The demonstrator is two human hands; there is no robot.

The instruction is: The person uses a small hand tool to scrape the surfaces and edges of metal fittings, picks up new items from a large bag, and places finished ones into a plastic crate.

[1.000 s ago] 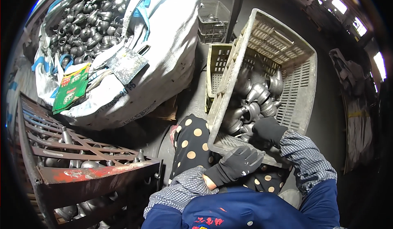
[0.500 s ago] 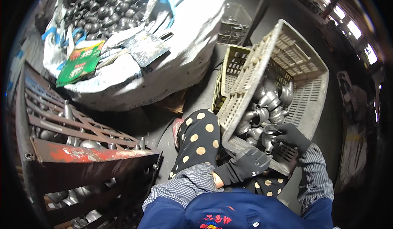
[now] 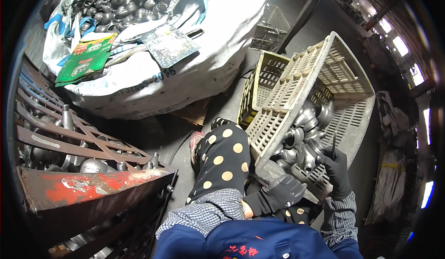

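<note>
Tilted toward me over my knees is a large grey plastic crate (image 3: pixel 283 105) with slotted walls. Inside its lower part lies a pile of grey metal pipe fittings (image 3: pixel 306 120), bent and branched. My left hand (image 3: pixel 280 194), in a dark grey glove, is closed at the crate's near edge, its fingertips curled and partly hidden. My right hand (image 3: pixel 337 173), also gloved, is raised over the crate's near right side. Its fingers are closed around a thin dark piece (image 3: pixel 334 141) pointing up, whose kind I cannot make out. One fitting (image 3: pixel 308 158) lies just left of those fingers.
A white woven bulk bag (image 3: pixel 199 69) full of fittings stands at the far left, with a green packet (image 3: pixel 85 60) on it. At left is a rusty metal cage (image 3: pixel 88 185) holding more fittings. A yellowish crate (image 3: pixel 259 73) and another crate (image 3: pixel 271 29) stand behind mine.
My right hand has left the fitting at the near end and moved slightly right, now turned upward with a thin dark piece in it. My left hand stays at the crate's edge.
</note>
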